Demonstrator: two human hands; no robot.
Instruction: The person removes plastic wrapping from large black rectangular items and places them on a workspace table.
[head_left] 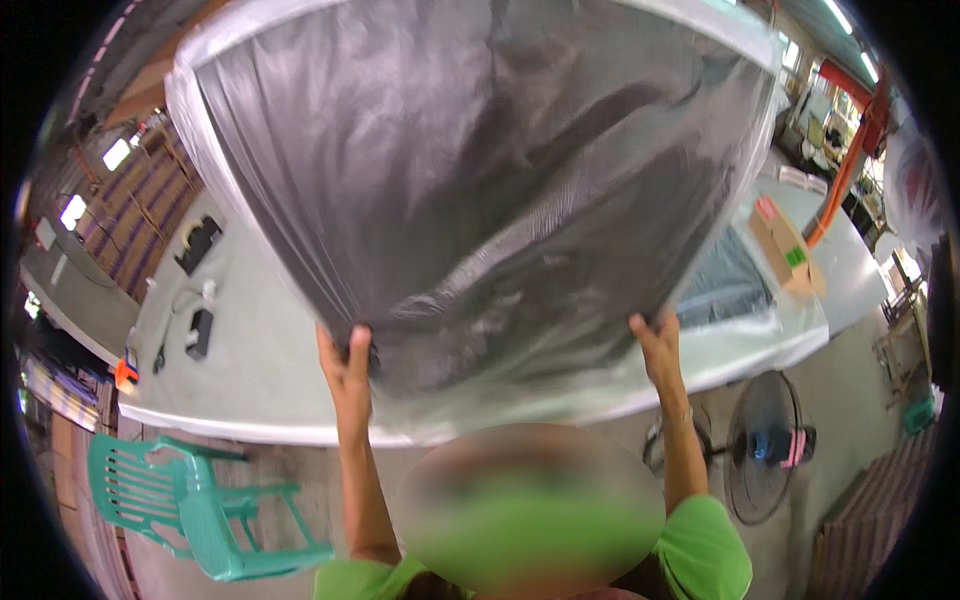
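A big, shiny dark sheet [480,200] with pale edges is up in front of both hands, over a pale table [240,390]. The left hand [348,370] grips its near left corner, thumb on top. The right hand [658,350] grips the near right corner the same way. Left of the left hand is a small black box [200,333]; below it, a green chair [210,510]. Right of the right hand are a brown carton [785,245] and, lower, a round fan [765,445].

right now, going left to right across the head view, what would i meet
Green plastic chair → left hand → right hand → cardboard box. The dark plastic-wrapped piece held in both hands spans too widely to place.
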